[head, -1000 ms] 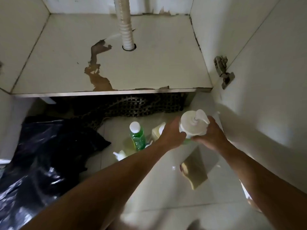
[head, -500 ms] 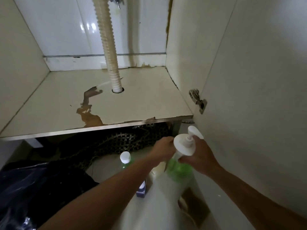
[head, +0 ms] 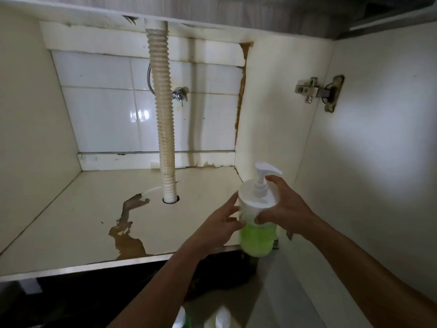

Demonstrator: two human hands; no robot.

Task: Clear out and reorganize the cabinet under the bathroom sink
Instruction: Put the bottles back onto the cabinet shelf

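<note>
Both hands are on the pump bottle (head: 258, 223), held upright in the air at the front right corner of the cabinet, just over the front edge of the cabinet floor (head: 78, 223). The right hand (head: 287, 209) wraps around the bottle's far side, thumb curled across its clear upper part just below the white cap. The left hand (head: 221, 224) comes in from the other side with fingers loosely spread, their tips resting against the bottle. The lower half of the bottle is full of green liquid. Behind it a ribbed drain hose (head: 163, 124) drops through a hole in the cabinet floor, with a brown peeled patch (head: 127, 235) beside it. A metal hinge (head: 318, 92) sits on the right wall, and a small valve (head: 179, 94) pokes out of the tiled back.
</note>
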